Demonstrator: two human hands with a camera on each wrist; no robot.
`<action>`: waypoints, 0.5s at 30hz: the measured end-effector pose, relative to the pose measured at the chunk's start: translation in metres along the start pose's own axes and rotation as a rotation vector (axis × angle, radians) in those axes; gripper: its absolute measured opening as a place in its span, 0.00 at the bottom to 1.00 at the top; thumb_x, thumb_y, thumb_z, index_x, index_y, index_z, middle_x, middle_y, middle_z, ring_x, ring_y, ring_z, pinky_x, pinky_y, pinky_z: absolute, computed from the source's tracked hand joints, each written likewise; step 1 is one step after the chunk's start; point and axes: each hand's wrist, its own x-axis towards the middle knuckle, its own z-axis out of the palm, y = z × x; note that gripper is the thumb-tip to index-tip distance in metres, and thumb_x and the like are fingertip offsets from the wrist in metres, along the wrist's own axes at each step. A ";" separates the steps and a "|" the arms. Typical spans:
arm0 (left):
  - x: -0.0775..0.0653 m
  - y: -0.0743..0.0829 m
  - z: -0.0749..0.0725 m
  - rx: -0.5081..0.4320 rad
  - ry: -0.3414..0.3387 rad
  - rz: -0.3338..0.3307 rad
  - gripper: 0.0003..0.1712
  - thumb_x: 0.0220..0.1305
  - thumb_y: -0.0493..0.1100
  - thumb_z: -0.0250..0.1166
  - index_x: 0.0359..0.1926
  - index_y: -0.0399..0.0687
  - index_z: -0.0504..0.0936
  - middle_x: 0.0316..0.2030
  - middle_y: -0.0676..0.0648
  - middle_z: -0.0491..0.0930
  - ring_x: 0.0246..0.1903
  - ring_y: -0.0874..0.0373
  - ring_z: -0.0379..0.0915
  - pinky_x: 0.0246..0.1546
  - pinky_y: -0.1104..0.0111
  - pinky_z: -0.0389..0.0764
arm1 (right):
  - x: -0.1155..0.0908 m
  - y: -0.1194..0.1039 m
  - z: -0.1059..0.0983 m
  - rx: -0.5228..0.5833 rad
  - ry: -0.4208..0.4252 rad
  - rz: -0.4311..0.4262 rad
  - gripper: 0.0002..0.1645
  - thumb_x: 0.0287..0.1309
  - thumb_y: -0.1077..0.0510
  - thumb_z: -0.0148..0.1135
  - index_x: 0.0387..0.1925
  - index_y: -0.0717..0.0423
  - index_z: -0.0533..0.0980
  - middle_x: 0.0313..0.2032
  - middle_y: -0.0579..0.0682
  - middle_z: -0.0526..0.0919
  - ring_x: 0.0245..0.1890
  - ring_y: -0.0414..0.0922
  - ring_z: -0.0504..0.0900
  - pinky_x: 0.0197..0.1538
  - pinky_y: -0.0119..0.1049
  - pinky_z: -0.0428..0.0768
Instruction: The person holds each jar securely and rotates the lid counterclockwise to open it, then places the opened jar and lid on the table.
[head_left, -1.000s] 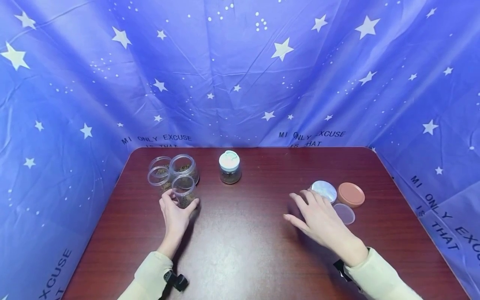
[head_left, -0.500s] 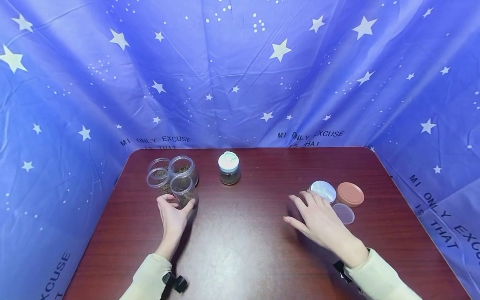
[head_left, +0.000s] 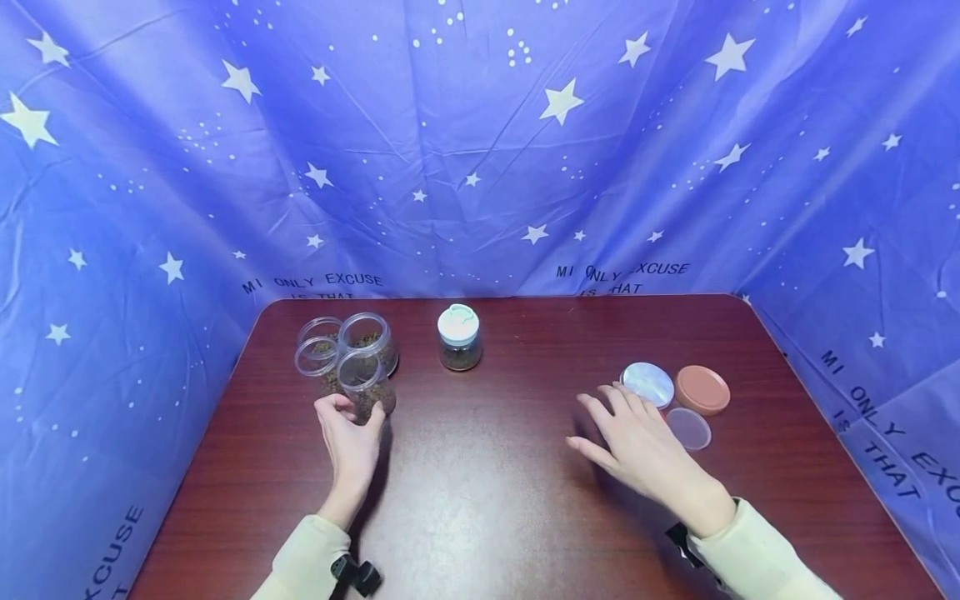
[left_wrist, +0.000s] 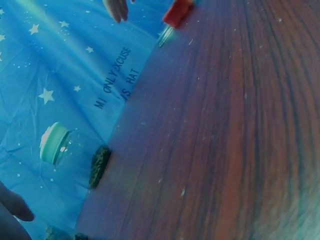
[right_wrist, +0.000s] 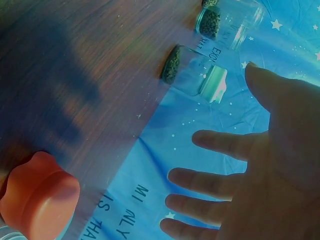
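In the head view my left hand (head_left: 351, 442) is at the lower near side of a clear open jar (head_left: 364, 379), thumb on its right and curled fingers on its left. Brown-green dried bits fill its lower part. Right behind it stand a wider open jar (head_left: 367, 337) and more clear open jars (head_left: 318, 354) with similar contents. My right hand (head_left: 641, 437) hovers with fingers spread and nothing in it, beside a pale silvery lid (head_left: 647, 384). The right wrist view shows the palm and straight fingers (right_wrist: 215, 142) plainly. The left wrist view catches only the left thumb (left_wrist: 15, 206).
A jar with a pale green-white lid (head_left: 460, 337) stands at the back middle of the dark red-brown table (head_left: 480, 483). An orange lid (head_left: 702, 390) and a thin clear disc (head_left: 687, 427) lie right of the right hand. Blue star-print cloth (head_left: 480, 125) hangs around the table.
The left hand has drawn slightly back towards the person, its fingers lower on the jar. The jar has shifted a little left. The right hand has stayed in place.
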 end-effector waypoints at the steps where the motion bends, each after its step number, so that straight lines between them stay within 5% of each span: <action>1: -0.001 0.000 0.000 -0.004 0.011 0.017 0.24 0.53 0.30 0.70 0.44 0.36 0.65 0.36 0.45 0.65 0.36 0.53 0.64 0.41 0.66 0.63 | 0.000 0.000 0.000 -0.001 0.000 -0.001 0.37 0.61 0.36 0.67 0.61 0.58 0.78 0.55 0.65 0.79 0.58 0.67 0.78 0.54 0.64 0.77; 8: -0.018 0.010 0.003 -0.046 0.044 0.299 0.19 0.58 0.33 0.67 0.48 0.33 0.71 0.37 0.36 0.68 0.39 0.48 0.62 0.46 0.61 0.60 | 0.000 0.000 0.002 -0.002 0.006 -0.009 0.37 0.61 0.37 0.68 0.61 0.58 0.78 0.55 0.65 0.79 0.58 0.67 0.78 0.55 0.64 0.77; 15: -0.030 0.031 0.008 0.068 -0.178 0.594 0.24 0.60 0.39 0.65 0.58 0.35 0.78 0.51 0.37 0.80 0.49 0.40 0.74 0.48 0.52 0.66 | 0.006 -0.002 0.009 -0.010 0.045 -0.028 0.36 0.61 0.37 0.68 0.59 0.58 0.79 0.54 0.63 0.81 0.59 0.67 0.78 0.55 0.66 0.77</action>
